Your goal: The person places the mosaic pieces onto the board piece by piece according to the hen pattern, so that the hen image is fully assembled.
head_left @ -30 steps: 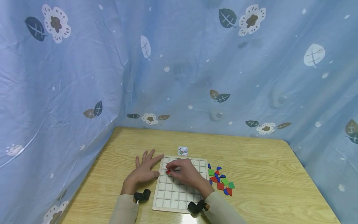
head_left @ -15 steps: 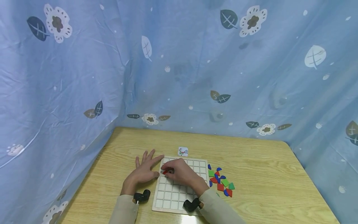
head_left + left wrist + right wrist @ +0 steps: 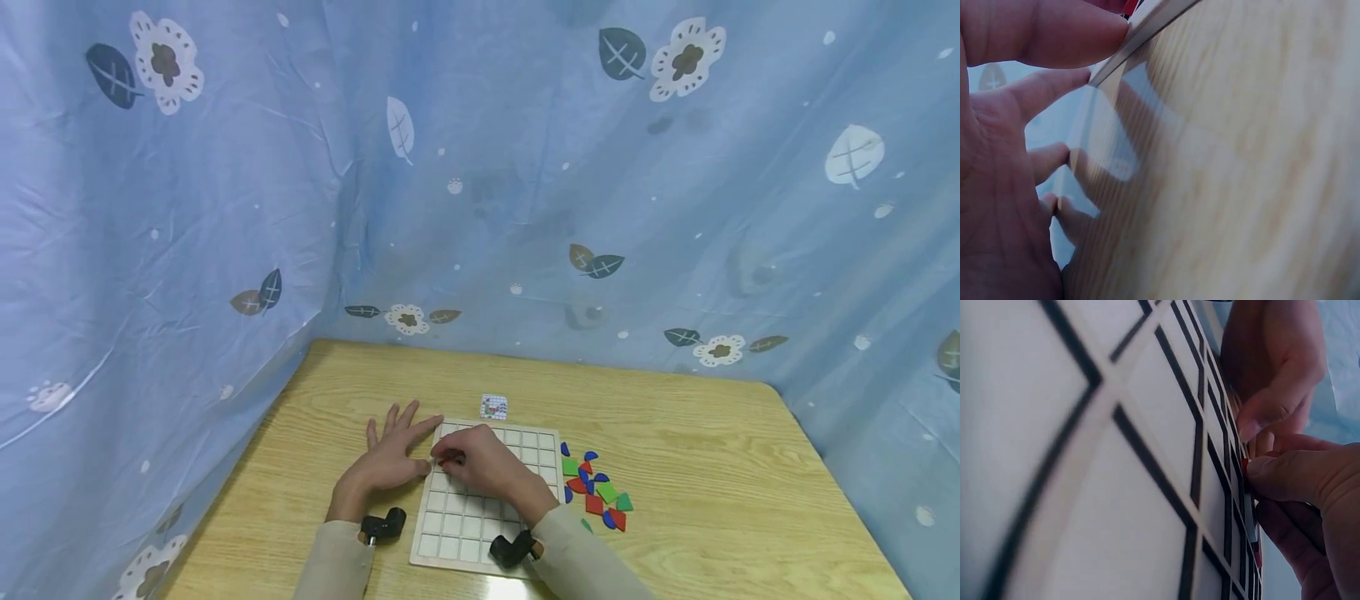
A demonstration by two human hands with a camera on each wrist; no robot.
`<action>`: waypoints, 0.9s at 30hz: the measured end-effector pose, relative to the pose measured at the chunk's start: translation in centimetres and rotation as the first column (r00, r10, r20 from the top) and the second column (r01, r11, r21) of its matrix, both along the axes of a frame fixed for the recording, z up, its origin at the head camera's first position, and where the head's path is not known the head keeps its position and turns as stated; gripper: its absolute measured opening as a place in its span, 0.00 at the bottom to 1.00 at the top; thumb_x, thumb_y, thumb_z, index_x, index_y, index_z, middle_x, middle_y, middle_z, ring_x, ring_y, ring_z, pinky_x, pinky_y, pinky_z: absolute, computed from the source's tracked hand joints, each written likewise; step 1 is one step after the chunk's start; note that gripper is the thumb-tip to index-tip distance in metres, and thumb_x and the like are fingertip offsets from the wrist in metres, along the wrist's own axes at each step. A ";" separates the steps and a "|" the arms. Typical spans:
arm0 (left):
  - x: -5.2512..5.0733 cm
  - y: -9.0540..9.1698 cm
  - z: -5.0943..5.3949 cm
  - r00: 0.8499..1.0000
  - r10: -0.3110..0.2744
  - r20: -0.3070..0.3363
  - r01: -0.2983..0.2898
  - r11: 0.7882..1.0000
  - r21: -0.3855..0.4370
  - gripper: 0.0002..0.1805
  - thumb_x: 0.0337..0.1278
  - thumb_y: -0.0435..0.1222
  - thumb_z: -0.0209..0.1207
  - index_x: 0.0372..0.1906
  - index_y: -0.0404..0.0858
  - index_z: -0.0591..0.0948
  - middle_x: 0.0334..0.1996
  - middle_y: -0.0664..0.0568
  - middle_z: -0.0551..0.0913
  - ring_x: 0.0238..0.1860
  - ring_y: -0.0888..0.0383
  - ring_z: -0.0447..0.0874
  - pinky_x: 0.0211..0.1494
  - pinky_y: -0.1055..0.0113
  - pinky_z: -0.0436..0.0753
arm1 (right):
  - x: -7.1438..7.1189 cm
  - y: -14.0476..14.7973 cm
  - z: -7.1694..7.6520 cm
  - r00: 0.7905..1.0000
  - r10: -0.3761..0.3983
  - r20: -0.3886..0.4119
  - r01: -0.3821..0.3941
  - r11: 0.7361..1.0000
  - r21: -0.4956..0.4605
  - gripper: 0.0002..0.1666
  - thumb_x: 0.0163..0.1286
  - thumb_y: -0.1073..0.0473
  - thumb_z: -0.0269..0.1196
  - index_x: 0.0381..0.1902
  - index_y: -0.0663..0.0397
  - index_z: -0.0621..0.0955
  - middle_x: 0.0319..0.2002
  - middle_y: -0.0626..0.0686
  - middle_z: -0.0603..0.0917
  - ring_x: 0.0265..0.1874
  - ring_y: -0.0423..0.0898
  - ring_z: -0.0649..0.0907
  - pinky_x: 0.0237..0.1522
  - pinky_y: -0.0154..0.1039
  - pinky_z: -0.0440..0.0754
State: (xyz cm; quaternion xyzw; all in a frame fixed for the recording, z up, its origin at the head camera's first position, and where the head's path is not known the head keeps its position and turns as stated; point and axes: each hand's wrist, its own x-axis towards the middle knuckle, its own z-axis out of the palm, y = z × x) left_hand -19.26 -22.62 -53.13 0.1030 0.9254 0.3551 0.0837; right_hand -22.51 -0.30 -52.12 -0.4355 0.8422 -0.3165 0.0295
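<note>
A wooden grid board with pale square cells lies on the table. My left hand is spread at its left side, with thumb and index finger touching the edge; the left wrist view shows the thumb against the rim. Over the upper left cells, my right hand pinches a small red piece between thumb and fingers. Its shape is mostly hidden by the fingers. A second bit of red shows lower down at the board in the right wrist view.
Right of the board lie several loose flat pieces: red squares, green squares, blue half-rounds and a green triangle. Behind the board lies a small printed card. A blue patterned curtain hangs behind the table.
My right hand has shifted slightly left with the red piece, towards the board's left edge, then stayed there. A green piece shows beside the right sleeve. My left hand keeps its place.
</note>
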 end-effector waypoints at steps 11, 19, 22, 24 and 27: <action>0.1 0.2 0.2 1.000 -0.003 0.001 0.003 1.000 0.021 0.43 0.61 0.35 0.67 0.84 0.49 0.72 0.90 0.36 0.46 0.90 0.30 0.27 0.80 0.23 0.20 | 0.4 -0.1 -0.2 1.000 -0.012 -0.004 0.012 1.000 -0.001 0.13 0.73 0.66 0.73 0.53 0.52 0.92 0.46 0.48 0.95 0.45 0.33 0.92 0.50 0.26 0.87; 0.1 0.2 0.3 1.000 0.000 -0.002 0.000 1.000 0.023 0.44 0.59 0.34 0.66 0.83 0.48 0.72 0.90 0.36 0.47 0.89 0.29 0.27 0.80 0.23 0.20 | 0.8 0.5 0.3 0.995 -0.048 -0.092 0.044 0.998 -0.042 0.13 0.73 0.65 0.73 0.54 0.53 0.92 0.48 0.49 0.95 0.45 0.39 0.93 0.49 0.32 0.90; 0.1 0.2 0.3 1.000 -0.001 0.003 0.001 1.000 0.029 0.44 0.57 0.34 0.66 0.83 0.48 0.73 0.90 0.35 0.47 0.89 0.29 0.27 0.80 0.23 0.20 | 1.2 1.4 0.8 0.995 -0.059 -0.079 0.052 0.995 -0.089 0.14 0.72 0.65 0.73 0.55 0.54 0.92 0.49 0.49 0.95 0.46 0.43 0.94 0.51 0.39 0.92; 0.1 0.2 0.3 1.000 -0.003 0.009 0.003 1.000 0.028 0.45 0.57 0.34 0.66 0.83 0.48 0.72 0.90 0.36 0.46 0.89 0.29 0.27 0.80 0.23 0.20 | 1.6 2.3 1.1 0.996 -0.071 -0.052 0.064 0.990 -0.128 0.15 0.72 0.66 0.72 0.55 0.55 0.92 0.49 0.49 0.95 0.47 0.44 0.94 0.52 0.44 0.93; 0.1 0.2 0.3 1.000 -0.003 0.013 0.003 0.999 0.033 0.45 0.57 0.34 0.65 0.84 0.48 0.72 0.90 0.36 0.46 0.89 0.29 0.27 0.80 0.24 0.19 | 2.4 4.0 1.3 0.994 -0.104 0.015 0.105 0.977 -0.183 0.15 0.71 0.66 0.73 0.55 0.53 0.92 0.50 0.47 0.95 0.48 0.43 0.93 0.53 0.48 0.93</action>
